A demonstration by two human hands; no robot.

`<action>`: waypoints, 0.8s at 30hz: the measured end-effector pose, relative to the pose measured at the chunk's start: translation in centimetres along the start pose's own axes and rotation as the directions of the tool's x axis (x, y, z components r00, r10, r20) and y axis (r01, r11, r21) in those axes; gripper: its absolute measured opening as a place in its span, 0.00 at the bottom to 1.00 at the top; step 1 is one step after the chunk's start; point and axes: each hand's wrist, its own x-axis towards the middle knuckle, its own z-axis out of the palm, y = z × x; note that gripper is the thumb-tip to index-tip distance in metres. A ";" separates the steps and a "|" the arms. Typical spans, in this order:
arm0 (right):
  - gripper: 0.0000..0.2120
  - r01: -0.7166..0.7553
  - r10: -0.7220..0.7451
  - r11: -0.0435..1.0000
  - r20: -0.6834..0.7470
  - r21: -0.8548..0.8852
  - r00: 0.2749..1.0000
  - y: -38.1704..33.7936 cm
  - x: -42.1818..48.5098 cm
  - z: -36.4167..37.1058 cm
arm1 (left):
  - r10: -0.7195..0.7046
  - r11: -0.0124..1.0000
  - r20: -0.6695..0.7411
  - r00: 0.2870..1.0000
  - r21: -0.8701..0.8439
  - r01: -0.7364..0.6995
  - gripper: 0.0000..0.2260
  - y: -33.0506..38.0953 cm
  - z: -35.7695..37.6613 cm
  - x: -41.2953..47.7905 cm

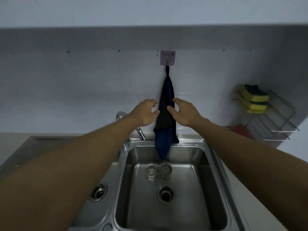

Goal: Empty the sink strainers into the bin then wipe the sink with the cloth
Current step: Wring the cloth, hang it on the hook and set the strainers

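A dark blue cloth (165,114) hangs from a pink wall hook (168,57) above the steel sink (216,164), its tip dangling over the right basin. My left hand (146,114) is at the cloth's left edge with curved fingers and the thumb touching it. My right hand (185,112) is at the right edge, thumb lying on the front of the cloth, and neither hand is closed round it. One strainer (165,194) sits in the right basin's drain. Another strainer (98,191) is in the left basin, partly behind my left forearm.
Two small clear glasses (150,171) stand in the right basin behind the drain. The tap (139,129) curves out under my left wrist. A wire rack (275,120) in the right corner holds yellow-green sponges (255,99). No bin is in view.
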 end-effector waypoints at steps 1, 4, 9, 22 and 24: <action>0.31 0.006 -0.006 1.000 -0.015 -0.028 1.000 -0.2 -0.8 0.4 | 0.012 1.000 0.004 1.000 0.003 -0.012 0.18 0.0 0.2 -1.0; 0.31 -0.017 0.014 0.992 -0.025 -0.126 1.000 -0.6 -3.6 1.8 | 0.038 0.999 0.032 0.999 -0.002 -0.038 0.19 -0.3 1.0 -4.2; 0.31 -0.086 0.088 0.978 0.005 -0.190 0.996 -0.5 -8.1 4.5 | 0.086 0.996 0.029 0.996 0.004 -0.086 0.19 -1.6 2.9 -8.9; 0.26 -0.215 0.218 0.968 0.010 -0.130 0.976 3.2 -14.1 13.2 | -0.188 0.982 0.158 0.969 0.002 0.190 0.17 -8.2 12.6 -14.6; 0.23 -0.235 0.238 0.965 0.017 -0.114 0.971 4.1 -14.2 14.7 | -0.234 0.971 0.160 0.959 -0.004 0.237 0.17 -9.5 14.2 -14.7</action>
